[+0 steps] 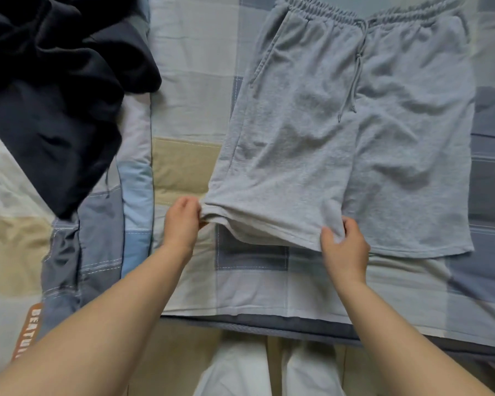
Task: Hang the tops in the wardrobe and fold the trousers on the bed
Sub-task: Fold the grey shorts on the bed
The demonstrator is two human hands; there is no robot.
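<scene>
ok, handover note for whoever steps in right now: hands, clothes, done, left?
Left hand: pinches the outer corner of the near leg hem of the grey shorts.
Right hand: pinches the same hem at its inner corner.
Shorts lie flat on the patchwork bedcover, waistband far, not yet folded.
Dark garments are heaped at the far left of the bed, unsorted.
Done: shorts spread out.
Left: fold the shorts, then deal with the dark heap; no wardrobe in view.
</scene>
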